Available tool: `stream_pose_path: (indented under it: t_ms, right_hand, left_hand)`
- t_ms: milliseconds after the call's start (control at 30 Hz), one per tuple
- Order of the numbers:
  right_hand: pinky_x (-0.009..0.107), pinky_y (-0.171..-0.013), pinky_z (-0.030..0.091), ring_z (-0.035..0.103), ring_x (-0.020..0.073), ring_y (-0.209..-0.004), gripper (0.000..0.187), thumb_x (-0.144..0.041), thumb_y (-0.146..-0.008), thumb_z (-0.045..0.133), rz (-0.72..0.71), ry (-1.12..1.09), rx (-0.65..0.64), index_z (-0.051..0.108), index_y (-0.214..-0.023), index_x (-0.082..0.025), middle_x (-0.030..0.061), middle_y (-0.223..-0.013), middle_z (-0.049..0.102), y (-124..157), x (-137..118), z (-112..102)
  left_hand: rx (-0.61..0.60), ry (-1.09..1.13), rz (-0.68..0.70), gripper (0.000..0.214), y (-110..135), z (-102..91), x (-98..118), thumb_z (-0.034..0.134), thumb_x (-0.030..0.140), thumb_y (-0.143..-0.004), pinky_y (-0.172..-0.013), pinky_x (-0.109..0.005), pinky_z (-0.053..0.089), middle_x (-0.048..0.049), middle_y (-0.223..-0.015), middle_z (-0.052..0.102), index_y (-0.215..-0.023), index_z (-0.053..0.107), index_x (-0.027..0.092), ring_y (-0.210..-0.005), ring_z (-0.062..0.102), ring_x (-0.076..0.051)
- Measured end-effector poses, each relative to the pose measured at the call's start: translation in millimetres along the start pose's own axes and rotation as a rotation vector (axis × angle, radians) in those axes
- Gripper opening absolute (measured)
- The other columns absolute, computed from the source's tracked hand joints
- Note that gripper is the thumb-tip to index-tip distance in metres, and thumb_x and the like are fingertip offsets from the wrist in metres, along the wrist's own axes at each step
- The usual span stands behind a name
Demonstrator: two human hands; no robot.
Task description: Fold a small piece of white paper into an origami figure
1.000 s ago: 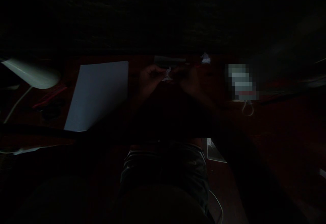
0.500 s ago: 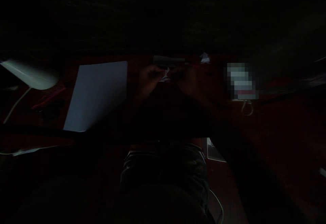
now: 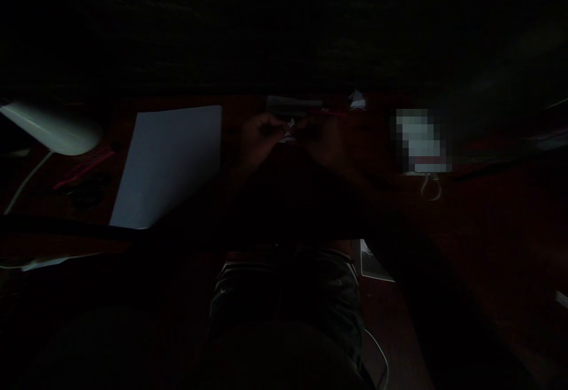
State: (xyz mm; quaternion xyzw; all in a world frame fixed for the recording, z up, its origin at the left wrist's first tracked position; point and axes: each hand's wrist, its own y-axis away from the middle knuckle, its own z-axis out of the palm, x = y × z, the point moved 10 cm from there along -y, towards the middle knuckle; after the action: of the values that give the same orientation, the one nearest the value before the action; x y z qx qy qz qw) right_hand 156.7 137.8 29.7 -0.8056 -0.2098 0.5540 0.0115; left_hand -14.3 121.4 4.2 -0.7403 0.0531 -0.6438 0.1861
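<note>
The scene is very dark. Between my two hands is a small piece of folded white paper [image 3: 287, 138], partly covered by the fingers. My left hand [image 3: 260, 135] pinches its left side with thumb and fingertips. On the other side my right hand [image 3: 323, 137] is closed on the paper, its fingers mostly lost in shadow. Just beyond the hands lies a flat greyish strip-like object [image 3: 293, 104]. A white folded paper piece [image 3: 357, 100] stands to the right of it, near a thin red item [image 3: 335, 113].
A large white sheet [image 3: 173, 162] lies on the dark reddish table [image 3: 373, 141] at left. Farther left are a white lamp-like object [image 3: 57, 132] with a cable and a pink-red item [image 3: 86, 166]. A blurred-out pale object [image 3: 421, 141] with a cord loop sits at right.
The paper between my fingers shows slightly less of its surface, and its upper tip has shifted a little. Both hands stay in nearly the same place.
</note>
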Motion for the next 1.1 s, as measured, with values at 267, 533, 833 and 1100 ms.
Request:
stream_pose_path:
  t_ms: [267,533,833,1100]
  right_hand:
    - [0.034,-0.083,0.068,0.081,0.0231,-0.091,0.018,-0.036,-0.091,0.088,0.047,-0.065,-0.004,0.078,-0.088,-0.022,0.0044,-0.087,0.082,-1,4,0]
    - [0.028,-0.068,0.067,0.08,0.0179,-0.075,0.035,-0.046,-0.091,0.093,0.152,-0.251,-0.049,0.071,-0.08,-0.021,0.0041,-0.084,0.081,-3,6,-3]
    - [0.027,-0.066,0.069,0.082,0.0198,-0.074,0.037,-0.049,-0.085,0.097,0.153,-0.245,-0.082,0.075,-0.087,-0.019,0.0027,-0.079,0.079,-6,12,-2]
    - [0.028,-0.067,0.07,0.083,0.0207,-0.074,0.033,-0.044,-0.085,0.097,0.158,-0.225,-0.123,0.077,-0.084,-0.018,0.0037,-0.077,0.08,-4,9,-1]
  left_hand:
    - [-0.005,0.003,-0.025,0.022,0,0.7,3,0.092,0.031,-0.086,-0.085,-0.033,0.062,-0.0009,-0.088,0.08,-0.081,0.072,0.024,-0.087,0.075,-0.018]
    - [-0.065,0.098,-0.076,0.028,-3,7.7,1,0.09,0.044,-0.088,-0.082,-0.032,0.06,-0.0016,-0.087,0.078,-0.082,0.072,0.023,-0.091,0.077,-0.021]
    - [-0.076,0.017,-0.061,0.032,1,7.3,3,0.092,0.041,-0.085,-0.076,-0.032,0.058,-0.0006,-0.078,0.074,-0.072,0.069,0.022,-0.082,0.073,-0.02]
    - [-0.1,0.038,-0.053,0.031,0,7.3,5,0.092,0.038,-0.08,-0.071,-0.031,0.055,-0.0002,-0.074,0.072,-0.068,0.068,0.023,-0.078,0.07,-0.02]
